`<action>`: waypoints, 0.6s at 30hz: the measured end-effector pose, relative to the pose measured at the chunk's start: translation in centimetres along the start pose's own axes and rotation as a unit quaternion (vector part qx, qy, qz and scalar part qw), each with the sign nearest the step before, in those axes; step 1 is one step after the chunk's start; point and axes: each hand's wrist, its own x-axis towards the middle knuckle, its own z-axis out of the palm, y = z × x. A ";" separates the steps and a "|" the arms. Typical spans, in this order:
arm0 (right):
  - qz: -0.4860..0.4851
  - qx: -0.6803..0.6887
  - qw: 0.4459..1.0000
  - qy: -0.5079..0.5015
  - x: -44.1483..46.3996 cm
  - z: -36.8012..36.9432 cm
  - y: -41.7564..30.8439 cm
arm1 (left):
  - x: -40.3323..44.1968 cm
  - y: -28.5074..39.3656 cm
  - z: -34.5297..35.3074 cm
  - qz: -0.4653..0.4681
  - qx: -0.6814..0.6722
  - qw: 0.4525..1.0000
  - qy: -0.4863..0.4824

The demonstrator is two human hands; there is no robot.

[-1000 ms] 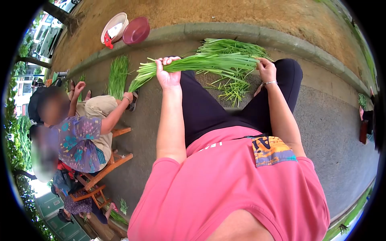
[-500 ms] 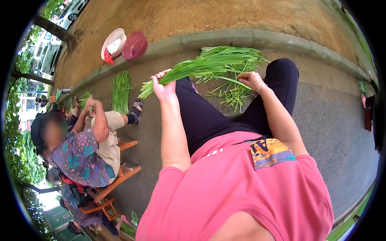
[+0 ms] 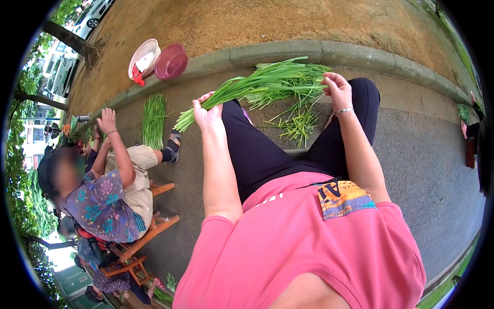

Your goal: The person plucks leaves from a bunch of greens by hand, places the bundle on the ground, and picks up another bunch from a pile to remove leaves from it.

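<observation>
My left hand point(image 3: 208, 116) is closed around the pale stem ends of a bunch of green chives point(image 3: 249, 83), whose long leaves stretch right above my knees. Beyond my legs, a heap of loose chives point(image 3: 314, 77) lies on the pavement, partly covered by the held bunch. Shorter scraps of chive point(image 3: 297, 126) are scattered between my feet. My right hand point(image 3: 338, 92), with a bracelet at the wrist, is raised by my right knee at the heap's right edge. Its thumb and fingers are pinched together; whatever is between them is too small to make out.
A pink basin point(image 3: 145, 56) and a dark red basin point(image 3: 171, 62) stand by the concrete curb point(image 3: 278, 51). Left of me, a person in a flowered shirt point(image 3: 103, 208) sits on a wooden chair point(image 3: 159, 226), near another chive pile point(image 3: 153, 121). Other people sit farther back.
My right hand has moved up and slightly right, away from the long leaf it was at. The bunch in my left hand has shifted slightly. The neighbour has raised a hand.
</observation>
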 end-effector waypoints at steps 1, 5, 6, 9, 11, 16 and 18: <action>-0.029 0.020 0.999 0.022 0.1 0.2 -0.2 | 0.0 0.1 0.0 0.002 0.006 1.000 -0.001; -0.163 0.010 0.986 0.041 -0.2 1.7 -1.5 | -0.2 0.0 0.1 0.001 0.011 1.000 -0.003; -0.222 -0.021 0.975 0.019 -0.6 2.2 -2.0 | -0.1 0.0 0.1 0.001 0.015 1.000 0.002; -0.276 -0.169 0.945 -0.043 -2.1 3.9 -3.4 | 0.0 0.1 0.1 0.006 0.026 1.000 0.014; -0.309 -0.267 0.911 -0.056 -2.7 4.8 -3.9 | 0.1 0.1 0.2 0.011 0.032 0.999 0.020; -0.342 -0.352 0.870 -0.043 -2.6 5.7 -2.7 | 0.1 0.1 0.2 0.018 0.047 0.999 0.017; -0.365 -0.371 0.853 -0.038 -2.4 5.9 -2.5 | 0.0 0.1 0.2 0.016 0.049 0.999 0.016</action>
